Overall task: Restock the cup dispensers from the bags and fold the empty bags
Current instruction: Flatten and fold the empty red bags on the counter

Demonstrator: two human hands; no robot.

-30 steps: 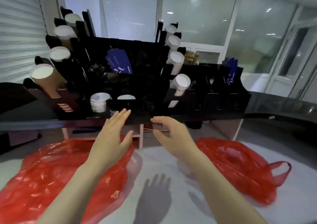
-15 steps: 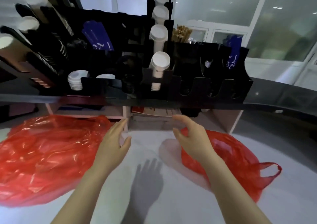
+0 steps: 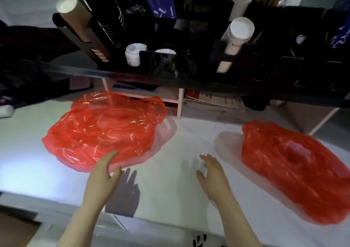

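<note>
Bare forearms enter from the bottom edge. Left hand (image 3: 103,173): spread flat, fingers together and extended, thumb out to the side; it holds nothing. Fingertips lie at the near edge of the left red bag (image 3: 106,131); actual contact cannot be told. Right hand (image 3: 213,173): spread, fingers slightly curled, empty, over bare white counter (image 3: 180,142) between the two bags, apart from both. Each hand casts a shadow on the counter.

Left red bag: thin translucent plastic, crumpled, lying flattened and spread wide, long axis running roughly left to right. Right red bag (image 3: 295,171): same plastic, bunched more thickly, long axis running diagonally from far-left to near-right, with a handle loop visible in its middle. The bags lie well apart.

Beyond the bags, open wooden shelving (image 3: 178,103) holds papers beneath a dark countertop edge (image 3: 132,76). On it stands the black cup dispenser rack (image 3: 189,38). Brown cup stack (image 3: 75,15) at left and white cup stacks (image 3: 239,31) at right lie tilted in their slots, ends toward the camera. Short stack of white lids (image 3: 134,54) sits at the rack's front.
</note>
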